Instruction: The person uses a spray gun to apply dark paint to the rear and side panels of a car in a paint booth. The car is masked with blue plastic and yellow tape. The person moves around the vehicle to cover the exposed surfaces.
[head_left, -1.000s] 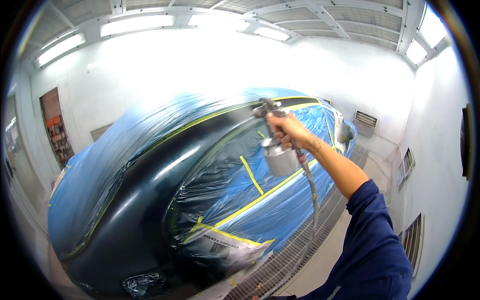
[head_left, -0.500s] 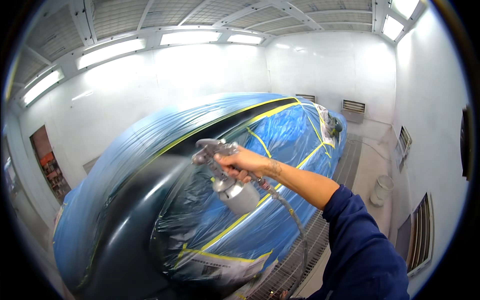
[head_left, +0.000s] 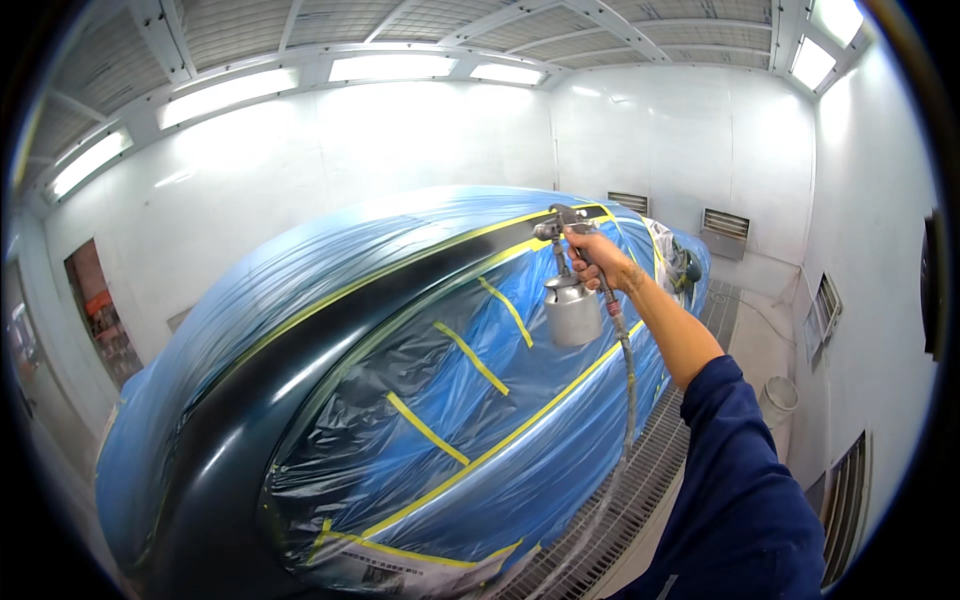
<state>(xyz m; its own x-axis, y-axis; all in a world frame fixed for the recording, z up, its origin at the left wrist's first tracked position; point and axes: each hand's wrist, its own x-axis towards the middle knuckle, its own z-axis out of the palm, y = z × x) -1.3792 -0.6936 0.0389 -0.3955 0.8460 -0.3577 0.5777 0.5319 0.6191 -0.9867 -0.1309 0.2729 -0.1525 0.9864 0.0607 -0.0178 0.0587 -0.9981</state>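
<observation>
My right hand is stretched out in a dark blue sleeve and grips a spray gun with a metal cup hanging under it. A hose drops from the gun's handle. The nozzle points left at a bare dark strip of a car's body. The car is wrapped in blue plastic sheeting held with yellow tape. My left hand is out of view.
White booth walls with ceiling lights surround the car. A metal floor grating runs along the car's right side. A white bucket stands by the right wall, near wall vents. A doorway is at left.
My right hand carried the spray gun from the far end of the dark strip toward me, then back out to the far end.
</observation>
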